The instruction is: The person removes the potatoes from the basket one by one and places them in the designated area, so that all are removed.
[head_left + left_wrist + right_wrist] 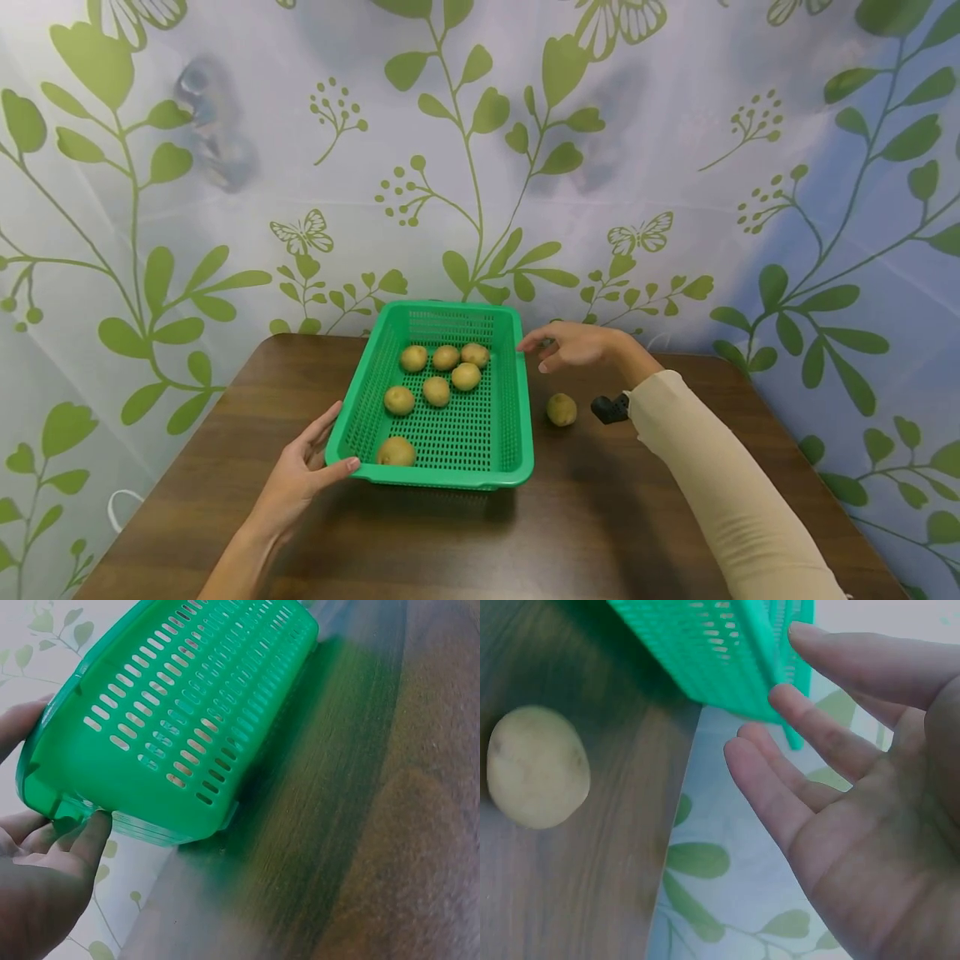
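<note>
A green plastic basket (512,400) with slotted walls stands on the brown table, with several potatoes (437,391) lying apart or in a cluster inside. At its near left corner my left hand (303,462) grips the rim, thumb over the top and fingers against the outer side; the left wrist view also shows these fingers (91,840) at the basket wall. My right hand (577,344) is by the far right rim, its fingers loosely extended and no object in its palm (870,840). A single potato (561,410) lies on the table right of the basket, below that hand.
The wooden table (600,533) ends at a patterned curtain (480,167) close behind the basket. A small black device (611,409) hangs at the right wrist.
</note>
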Available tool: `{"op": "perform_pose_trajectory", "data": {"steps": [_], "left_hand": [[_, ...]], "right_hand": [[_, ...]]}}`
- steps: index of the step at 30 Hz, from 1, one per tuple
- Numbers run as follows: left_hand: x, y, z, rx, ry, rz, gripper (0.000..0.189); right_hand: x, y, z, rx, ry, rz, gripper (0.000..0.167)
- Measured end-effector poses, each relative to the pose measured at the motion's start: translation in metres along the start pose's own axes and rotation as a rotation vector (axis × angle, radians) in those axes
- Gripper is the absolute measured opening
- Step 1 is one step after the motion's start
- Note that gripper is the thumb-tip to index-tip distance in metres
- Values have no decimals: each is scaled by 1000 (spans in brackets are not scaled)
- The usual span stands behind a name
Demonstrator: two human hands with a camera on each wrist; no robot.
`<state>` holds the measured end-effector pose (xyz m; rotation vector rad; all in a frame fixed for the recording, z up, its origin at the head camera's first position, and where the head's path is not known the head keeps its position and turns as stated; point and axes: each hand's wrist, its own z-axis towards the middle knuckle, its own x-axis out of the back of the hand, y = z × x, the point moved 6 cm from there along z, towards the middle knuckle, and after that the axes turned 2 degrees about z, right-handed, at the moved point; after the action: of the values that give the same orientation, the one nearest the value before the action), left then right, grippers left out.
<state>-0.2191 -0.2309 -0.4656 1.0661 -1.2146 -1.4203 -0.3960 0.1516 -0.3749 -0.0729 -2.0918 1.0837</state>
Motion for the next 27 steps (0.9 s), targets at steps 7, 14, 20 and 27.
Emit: {"op": "perform_pose_trajectory", "data": {"steps": [7,14,20,27], "left_hand": [[-1,0,-1,-6,-11,31,85],[-3,0,-1,-15,-26,38,84],[-4,-1,0,-11,-27,42,84],[-2,0,-1,-21,-35,49,84]], "right_hand": [[-1,-18,4,12,-30,-30,52],[-2,-32,7,52,-40,-59,50],[-6,-49,11,75,-78,-116,49],[-19,-66,24,66,-131,-156,51]]}}
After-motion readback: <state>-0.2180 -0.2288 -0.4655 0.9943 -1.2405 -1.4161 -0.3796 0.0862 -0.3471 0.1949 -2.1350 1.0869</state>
